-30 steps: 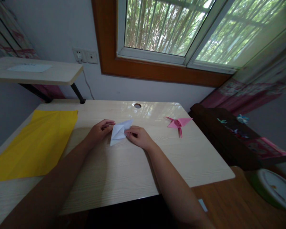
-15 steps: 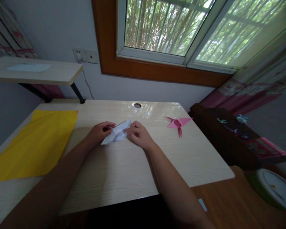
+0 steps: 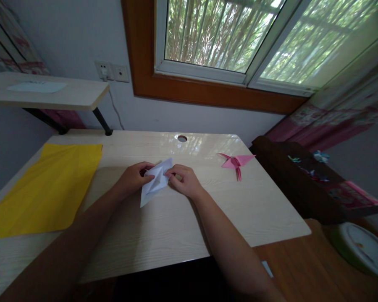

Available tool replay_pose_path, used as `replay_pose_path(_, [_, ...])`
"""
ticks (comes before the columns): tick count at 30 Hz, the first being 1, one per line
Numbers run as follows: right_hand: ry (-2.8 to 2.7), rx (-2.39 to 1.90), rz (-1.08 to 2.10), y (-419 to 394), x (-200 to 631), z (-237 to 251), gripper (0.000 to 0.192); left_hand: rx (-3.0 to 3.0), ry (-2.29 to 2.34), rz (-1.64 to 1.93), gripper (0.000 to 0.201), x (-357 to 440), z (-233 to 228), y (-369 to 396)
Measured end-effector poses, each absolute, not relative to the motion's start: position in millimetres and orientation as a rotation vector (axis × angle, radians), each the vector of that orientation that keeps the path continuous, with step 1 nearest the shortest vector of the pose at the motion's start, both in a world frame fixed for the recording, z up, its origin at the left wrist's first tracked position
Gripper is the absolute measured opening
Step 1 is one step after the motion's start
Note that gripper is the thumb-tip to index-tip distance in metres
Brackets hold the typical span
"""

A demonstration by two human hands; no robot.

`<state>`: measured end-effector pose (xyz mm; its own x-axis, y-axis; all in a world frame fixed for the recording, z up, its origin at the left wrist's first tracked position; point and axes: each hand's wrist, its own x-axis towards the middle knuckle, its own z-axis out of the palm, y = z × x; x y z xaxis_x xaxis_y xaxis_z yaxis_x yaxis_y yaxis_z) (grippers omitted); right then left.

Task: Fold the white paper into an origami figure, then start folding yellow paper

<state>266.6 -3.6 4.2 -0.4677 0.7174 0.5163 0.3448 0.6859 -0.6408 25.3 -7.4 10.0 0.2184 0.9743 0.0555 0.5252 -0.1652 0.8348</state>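
A partly folded white paper (image 3: 154, 183) lies on the light wooden desk (image 3: 164, 226), held between both hands near the desk's middle. My left hand (image 3: 133, 178) pinches its left side with thumb and fingers. My right hand (image 3: 185, 181) grips its right edge with the fingertips. The paper's long point reaches toward me and its short point toward the window. A finished pink paper crane (image 3: 236, 162) sits on the desk to the right, apart from my hands.
A large yellow sheet (image 3: 47, 188) covers the desk's left part. A cable hole (image 3: 182, 138) is at the desk's back edge. A raised shelf (image 3: 50, 92) stands at the back left. A dark cabinet (image 3: 305, 184) with small paper items and a green-rimmed bowl (image 3: 362, 249) are on the right.
The white paper has turned in my hands, from lying flatter and pointing left to a steeper diagonal with its long tip toward me. Both hands stayed near the same spot.
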Motion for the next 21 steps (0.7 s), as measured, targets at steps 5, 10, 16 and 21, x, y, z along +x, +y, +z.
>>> replay_pose_path(5, [-2.077,-0.778,0.576,-4.4,264.9,3.1,0.016,1.863,1.503,0.66,0.029,21.7,7.5,-4.7])
replay_pose_path(10, [-2.084,-0.785,0.571,-5.1,264.9,2.2,0.016,1.879,1.537,0.654,0.025,19.7,2.9,-2.5])
replay_pose_path(16, [-2.087,-0.755,0.57,-6.4,262.9,4.0,0.017,1.923,1.485,0.582,0.029,21.9,6.4,-5.7])
replay_pose_path(21, [-2.095,-0.725,0.538,-4.9,262.7,1.9,0.016,1.917,1.483,0.536,0.034,19.9,9.5,-4.3])
